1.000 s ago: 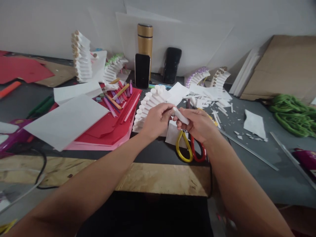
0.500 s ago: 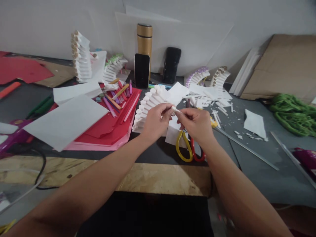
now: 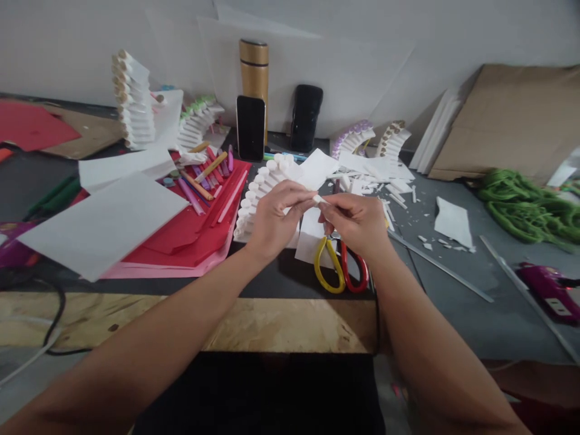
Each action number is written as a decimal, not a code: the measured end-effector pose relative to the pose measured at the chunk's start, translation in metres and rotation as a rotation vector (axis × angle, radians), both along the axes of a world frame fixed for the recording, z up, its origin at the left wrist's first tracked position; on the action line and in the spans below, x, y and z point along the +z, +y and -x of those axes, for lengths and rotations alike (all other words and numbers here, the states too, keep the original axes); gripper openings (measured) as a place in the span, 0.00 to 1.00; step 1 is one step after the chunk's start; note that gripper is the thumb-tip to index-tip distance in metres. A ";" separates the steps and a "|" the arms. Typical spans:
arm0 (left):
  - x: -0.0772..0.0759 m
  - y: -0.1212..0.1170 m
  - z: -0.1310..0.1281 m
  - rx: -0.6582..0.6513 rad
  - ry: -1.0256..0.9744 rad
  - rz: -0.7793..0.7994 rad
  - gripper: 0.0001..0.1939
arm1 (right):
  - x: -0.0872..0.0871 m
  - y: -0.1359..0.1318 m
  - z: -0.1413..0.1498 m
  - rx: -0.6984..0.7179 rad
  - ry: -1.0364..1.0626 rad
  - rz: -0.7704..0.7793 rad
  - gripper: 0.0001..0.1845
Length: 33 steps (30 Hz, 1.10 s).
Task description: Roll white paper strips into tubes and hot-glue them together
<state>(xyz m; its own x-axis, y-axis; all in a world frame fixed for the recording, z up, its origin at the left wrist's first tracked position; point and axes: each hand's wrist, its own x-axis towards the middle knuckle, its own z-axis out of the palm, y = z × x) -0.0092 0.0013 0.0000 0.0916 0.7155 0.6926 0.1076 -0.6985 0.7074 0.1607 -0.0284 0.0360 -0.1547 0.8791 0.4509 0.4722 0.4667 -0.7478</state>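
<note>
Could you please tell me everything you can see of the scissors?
The scissors have a yellow loop handle and a red loop handle, both plastic-looking, meeting near a silvery metal part. They lie on the dark table, partly over white paper, handles toward the near edge. The blades are hidden around the right hand; contact cannot be told.

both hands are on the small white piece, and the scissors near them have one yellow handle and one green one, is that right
Not quite: in the head view, the scissors have a red handle, not a green one, beside the yellow handle. The left hand and right hand are indeed both on the small white piece.
</note>
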 end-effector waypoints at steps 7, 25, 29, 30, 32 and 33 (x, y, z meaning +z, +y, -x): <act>0.004 0.012 0.012 -0.388 -0.114 0.411 0.07 | -0.005 0.008 -0.011 0.119 -0.085 0.005 0.14; -0.004 0.002 -0.003 -0.052 0.141 0.245 0.06 | -0.013 0.005 0.008 -0.234 -0.301 -0.278 0.10; -0.004 0.005 0.000 -0.028 0.190 0.184 0.05 | -0.007 0.003 0.010 -0.089 -0.010 0.057 0.17; -0.004 0.006 0.002 -0.022 0.206 0.169 0.05 | -0.006 0.004 0.010 -0.042 0.138 0.212 0.20; -0.003 0.008 0.005 -0.005 0.222 0.154 0.05 | -0.002 0.005 0.009 0.029 0.396 0.463 0.25; -0.003 0.009 0.007 0.004 0.222 0.150 0.05 | -0.001 0.007 0.009 0.051 0.479 0.539 0.26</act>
